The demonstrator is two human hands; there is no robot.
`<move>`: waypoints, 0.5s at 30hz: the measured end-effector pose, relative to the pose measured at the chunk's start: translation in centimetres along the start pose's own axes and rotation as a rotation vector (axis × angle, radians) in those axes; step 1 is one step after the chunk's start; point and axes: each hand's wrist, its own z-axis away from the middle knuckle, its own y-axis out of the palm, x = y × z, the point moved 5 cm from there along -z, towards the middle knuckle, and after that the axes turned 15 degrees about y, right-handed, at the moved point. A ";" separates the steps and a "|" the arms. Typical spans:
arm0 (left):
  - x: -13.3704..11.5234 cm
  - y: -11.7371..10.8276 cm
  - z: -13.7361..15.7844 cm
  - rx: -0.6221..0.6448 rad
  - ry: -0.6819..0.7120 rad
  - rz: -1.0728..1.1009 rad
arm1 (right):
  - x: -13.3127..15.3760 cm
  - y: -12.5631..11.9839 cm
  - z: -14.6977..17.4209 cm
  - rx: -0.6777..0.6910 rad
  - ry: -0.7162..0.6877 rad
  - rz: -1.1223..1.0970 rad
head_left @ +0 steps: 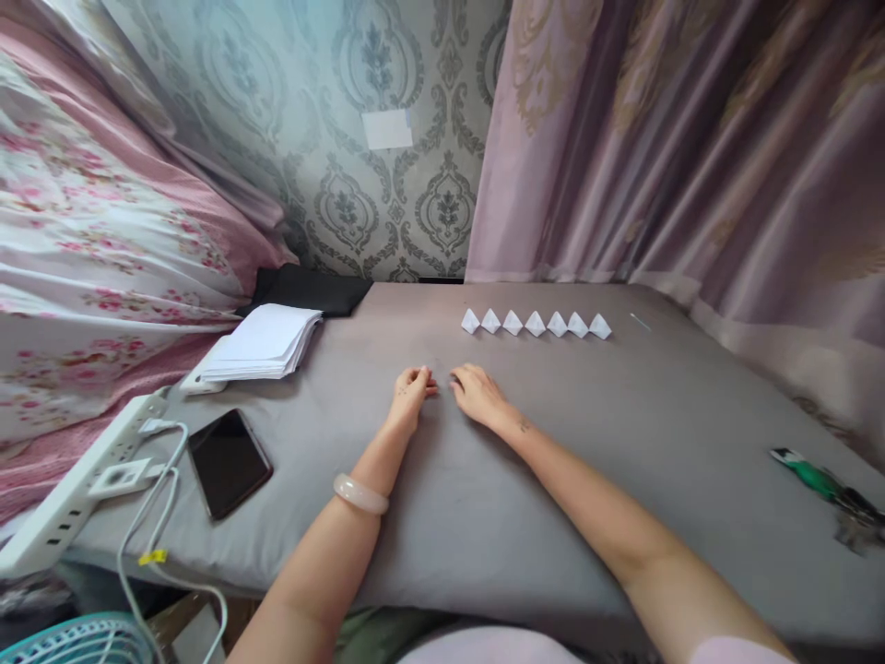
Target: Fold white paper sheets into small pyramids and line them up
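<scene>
My left hand [412, 389] rests on the grey cloth-covered table [567, 553], its fingers loosely curled and slightly apart, with nothing seen in it. A pale bangle [360, 495] circles that forearm. Just to the right, across a small gap, my right hand [478, 393] lies palm down. Its fingers bend gently toward the left hand, and I see nothing held there. Beyond both hands stands a row of several small white folded paper pieces [535, 324], pointed at the top. They are nearest to my right hand, and neither hand touches them.
A stack of white paper [266, 341] lies at the left, near a black flat item [311, 290]. Closer to me are a dark phone [230, 463] and a white power strip [83, 480] with cables [170, 498]. Keys with a green holder [816, 477] lie far right. Curtains [622, 138] hang behind.
</scene>
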 end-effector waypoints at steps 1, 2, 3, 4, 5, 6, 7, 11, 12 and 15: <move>0.0 0.0 0.0 0.005 0.010 -0.009 | 0.2 0.2 1.1 0.019 -0.038 0.000; -0.1 0.0 0.1 0.008 0.017 -0.018 | 0.4 0.3 2.2 0.033 -0.068 0.000; -0.1 -0.1 0.1 0.009 0.023 -0.028 | 0.5 0.5 3.1 0.040 -0.097 0.000; -0.1 -0.1 0.2 0.008 0.027 -0.037 | 0.6 0.6 3.8 0.041 -0.127 -0.002; -0.2 0.0 0.2 0.010 0.031 -0.047 | 0.7 0.7 4.5 0.031 -0.152 -0.010; -0.2 0.0 0.2 0.013 0.033 -0.057 | 0.7 0.8 4.9 0.017 -0.166 -0.022; -0.3 0.0 0.3 0.019 0.033 -0.070 | 0.6 0.9 5.3 0.001 -0.172 -0.038; -0.8 0.2 0.1 0.085 0.014 -0.147 | 0.1 1.3 5.6 -0.058 -0.157 -0.103; -1.1 0.0 0.0 0.108 0.014 -0.171 | 0.0 1.3 5.6 -0.067 -0.159 -0.113; -2.4 -1.2 -0.5 0.158 0.053 -0.239 | -0.1 1.5 5.5 -0.078 -0.173 -0.134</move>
